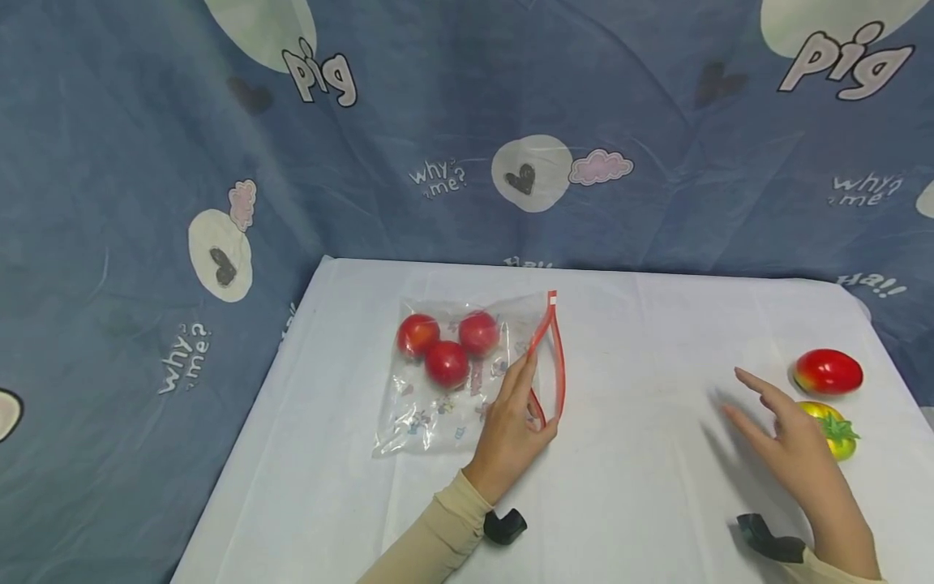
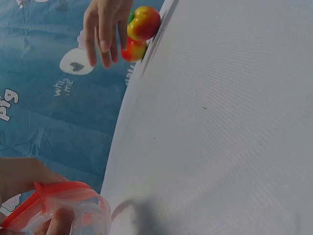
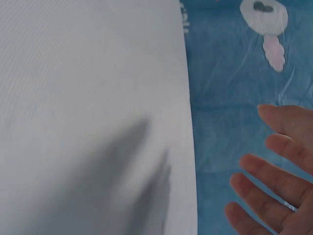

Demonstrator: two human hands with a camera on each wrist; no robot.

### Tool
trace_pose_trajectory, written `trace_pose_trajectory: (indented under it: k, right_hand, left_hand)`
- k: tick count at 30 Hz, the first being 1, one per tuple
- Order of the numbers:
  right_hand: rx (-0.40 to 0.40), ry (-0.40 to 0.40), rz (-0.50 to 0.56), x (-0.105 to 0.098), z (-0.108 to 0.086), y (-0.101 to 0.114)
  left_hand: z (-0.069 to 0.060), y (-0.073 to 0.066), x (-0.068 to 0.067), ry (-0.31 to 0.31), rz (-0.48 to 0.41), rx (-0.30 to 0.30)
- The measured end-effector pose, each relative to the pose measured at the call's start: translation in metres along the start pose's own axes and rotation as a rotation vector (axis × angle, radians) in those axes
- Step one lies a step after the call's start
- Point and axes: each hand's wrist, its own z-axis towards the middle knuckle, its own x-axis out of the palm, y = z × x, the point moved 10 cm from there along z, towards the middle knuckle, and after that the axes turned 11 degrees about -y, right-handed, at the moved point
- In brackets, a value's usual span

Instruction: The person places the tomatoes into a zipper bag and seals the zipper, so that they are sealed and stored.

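A clear zip bag (image 1: 430, 422) with a red-edged mouth lies on the white table, three red round fruits (image 1: 447, 363) inside it. My left hand (image 1: 511, 438) grips the bag at its mouth, holding the red strips apart; in the left wrist view its fingers show through the plastic (image 2: 58, 220). At the right, my right hand (image 1: 795, 454) is held over the table with fingers spread and nothing in them. Beside it lies a yellow-green fruit with a green leafy top (image 1: 835, 430), partly hidden by the hand, and just behind that a red oval fruit (image 1: 828, 371).
The white table (image 1: 627, 349) has its back edge against a blue printed cloth (image 1: 438, 97), which also hangs along the left side. A dark curved piece (image 1: 505, 527) sits at the left wrist, and another (image 1: 769, 542) at the right wrist.
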Motion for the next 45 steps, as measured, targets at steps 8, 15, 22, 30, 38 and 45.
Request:
trace_pose_trajectory:
  k: [8,15,22,30,38,45]
  right_hand:
    - [0.076,-0.195,-0.061,-0.031,-0.013,-0.018]
    - [0.284,-0.25,-0.149,-0.049,-0.019,-0.049]
    - [0.455,-0.037,-0.245,-0.038,-0.027,-0.084]
    - [0.473,0.026,-0.253,-0.028,-0.032,-0.092]
    - [0.436,-0.013,-0.244,-0.027,-0.031,-0.092]
    - [0.407,-0.034,-0.235,-0.028,-0.029,-0.087]
  left_hand:
    - [-0.001,0.0,0.001,-0.004,0.0,0.014]
    - [-0.001,0.002,0.002,0.007,-0.01,-0.01]
    - [-0.001,0.002,0.002,0.007,-0.008,-0.009]
    - [-0.002,0.002,0.002,0.008,-0.013,-0.013]
    - [-0.001,0.002,0.003,0.004,-0.033,-0.002]
    - [-0.001,0.002,0.003,0.001,-0.011,0.001]
